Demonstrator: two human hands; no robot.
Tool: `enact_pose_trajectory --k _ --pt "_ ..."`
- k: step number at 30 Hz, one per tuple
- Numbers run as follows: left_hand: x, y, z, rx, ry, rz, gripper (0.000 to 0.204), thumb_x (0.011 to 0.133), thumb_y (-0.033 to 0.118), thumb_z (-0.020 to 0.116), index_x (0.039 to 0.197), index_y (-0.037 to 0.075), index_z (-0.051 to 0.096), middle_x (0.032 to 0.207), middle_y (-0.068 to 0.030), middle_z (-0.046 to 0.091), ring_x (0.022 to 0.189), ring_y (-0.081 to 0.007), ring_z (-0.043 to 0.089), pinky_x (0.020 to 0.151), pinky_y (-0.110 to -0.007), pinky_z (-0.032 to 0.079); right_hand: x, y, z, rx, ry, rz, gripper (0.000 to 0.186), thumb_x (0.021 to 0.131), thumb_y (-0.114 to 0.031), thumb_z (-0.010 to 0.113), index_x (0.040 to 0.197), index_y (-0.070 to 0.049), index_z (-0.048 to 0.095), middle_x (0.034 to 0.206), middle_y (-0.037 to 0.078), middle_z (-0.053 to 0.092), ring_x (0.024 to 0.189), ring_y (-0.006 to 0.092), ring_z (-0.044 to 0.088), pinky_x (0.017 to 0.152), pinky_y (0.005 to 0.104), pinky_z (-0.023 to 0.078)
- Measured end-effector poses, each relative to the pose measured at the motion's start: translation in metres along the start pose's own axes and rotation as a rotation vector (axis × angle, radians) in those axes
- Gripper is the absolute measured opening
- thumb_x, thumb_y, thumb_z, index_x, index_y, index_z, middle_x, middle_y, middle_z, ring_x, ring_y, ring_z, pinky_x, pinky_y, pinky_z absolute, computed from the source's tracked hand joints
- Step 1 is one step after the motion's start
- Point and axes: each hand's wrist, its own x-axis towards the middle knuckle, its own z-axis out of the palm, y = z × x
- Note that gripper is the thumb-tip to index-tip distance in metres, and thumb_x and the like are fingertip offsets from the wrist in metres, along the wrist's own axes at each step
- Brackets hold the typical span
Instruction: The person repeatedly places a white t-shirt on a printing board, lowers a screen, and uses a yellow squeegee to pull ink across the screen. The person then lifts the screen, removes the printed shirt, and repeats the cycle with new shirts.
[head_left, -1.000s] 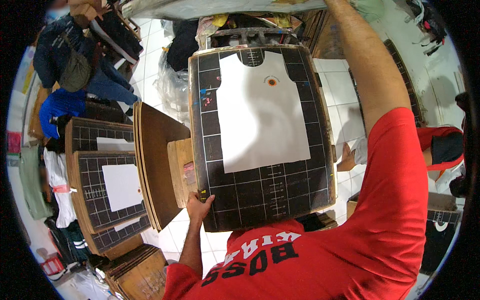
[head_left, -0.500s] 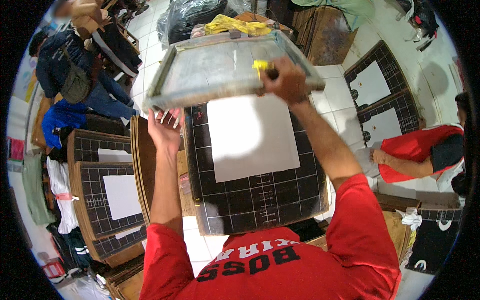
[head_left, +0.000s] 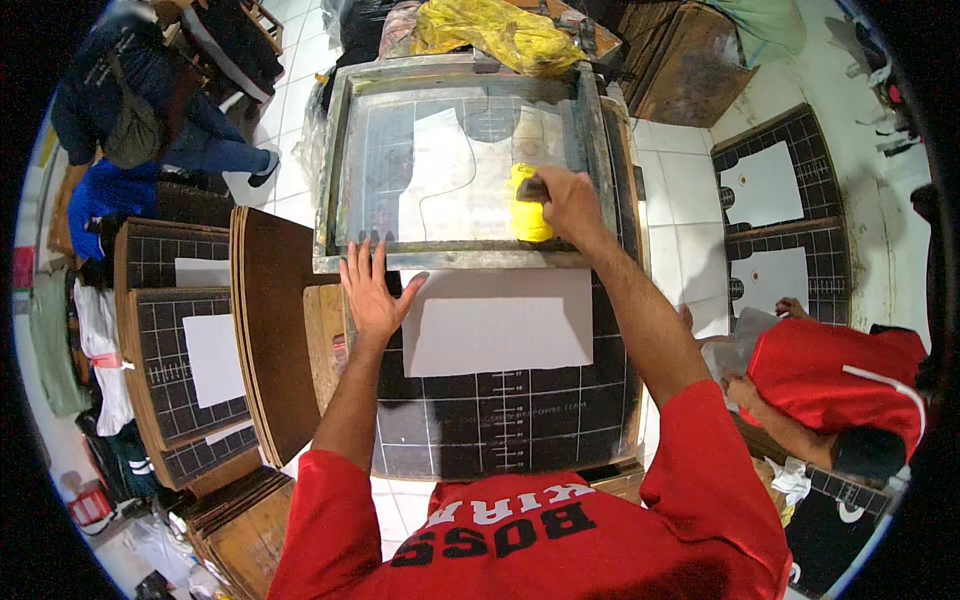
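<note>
The yellow tool (head_left: 532, 222) is gripped by its dark handle in the closed right hand (head_left: 572, 208) and is held upright in outline over the mesh (head_left: 372, 150) of a worn, rectangular frame (head_left: 460, 260), near its right side; the left hand (head_left: 372, 300) is laid with fingers spread and nothing grasped, its fingertips placed over the near rail by the left corner and its thumb held just below that rail; the far part of a black gridded board (head_left: 410, 430) is covered by the frame, and on that board a white cut piece (head_left: 500, 325) is laid, its neckline and shoulders seen through the mesh and its lower part left uncovered; whether the mesh is pressed against the piece cannot be told; a thin, dark, curving line is seen across the mesh; beyond the far rail a crumpled yellow sheet (head_left: 500, 35) is heaped; at the left, upright brown boards (head_left: 275, 330) are stood close together, just beside more gridded boards (head_left: 165, 340); at the right, further white pieces (head_left: 768, 185) are laid on dark gridded panels (head_left: 825, 160), near which a person in red (head_left: 815, 370) is seen.
</note>
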Motion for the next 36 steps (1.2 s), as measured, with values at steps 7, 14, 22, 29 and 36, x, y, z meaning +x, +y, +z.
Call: enact_pose_trajectory --k 7,14,22,29,36 --pt "-0.002 0.001 0.016 0.037 -0.033 -0.074 0.093 0.086 0.058 0.074 0.154 0.006 0.039 0.161 -0.0203 0.034 0.156 -0.0387 0.018 0.127 -0.061 0.008 0.044 0.02 0.021 -0.085 0.032 0.005 0.025 0.079 -0.002 0.069 0.104 -0.005 0.065 0.101 0.015 0.071 0.1 0.0371 0.067 0.082 0.0496 0.046" --pt "-0.002 0.0 0.016 0.041 -0.057 -0.085 0.093 0.084 0.052 0.077 0.155 0.006 0.039 0.16 -0.0221 0.035 0.156 -0.0397 0.017 0.127 -0.061 0.007 -0.004 -0.003 -0.003 -0.022 -0.06 -0.028 0.016 0.081 -0.009 0.073 0.095 -0.008 0.065 0.094 0.014 0.071 0.094 0.0367 0.067 0.081 0.0483 0.043" --pt "-0.003 0.0 0.017 0.03 -0.026 -0.065 0.092 0.083 0.049 0.079 0.153 0.005 0.04 0.159 -0.0229 0.036 0.155 -0.0404 0.021 0.127 -0.061 0.01 0.047 0.021 0.019 -0.145 0.094 -0.021 0.022 0.078 -0.003 0.069 0.099 -0.009 0.066 0.096 0.014 0.071 0.092 0.0382 0.068 0.08 0.0504 0.047" --pt "0.002 0.002 0.01 -0.035 0.034 -0.05 0.084 0.074 0.036 0.086 0.146 0.009 0.051 0.151 -0.0172 0.047 0.15 -0.0387 0.033 0.125 -0.06 0.017 -0.041 -0.019 0.009 -0.164 0.009 -0.01 0.037 0.07 0.001 0.071 0.104 -0.01 0.065 0.097 0.01 0.066 0.096 0.034 0.064 0.083 0.0478 0.046" --pt "0.03 -0.012 -0.02 -0.106 0.016 0.042 0.056 0.066 0.043 0.094 0.103 0.006 0.075 0.102 -0.0082 0.067 0.106 -0.0304 0.058 0.101 -0.049 0.039 -0.027 -0.011 -0.003 -0.085 -0.016 -0.005 0.039 0.071 0.002 0.07 0.108 -0.008 0.065 0.104 0.012 0.07 0.102 0.0349 0.065 0.088 0.0482 0.044"
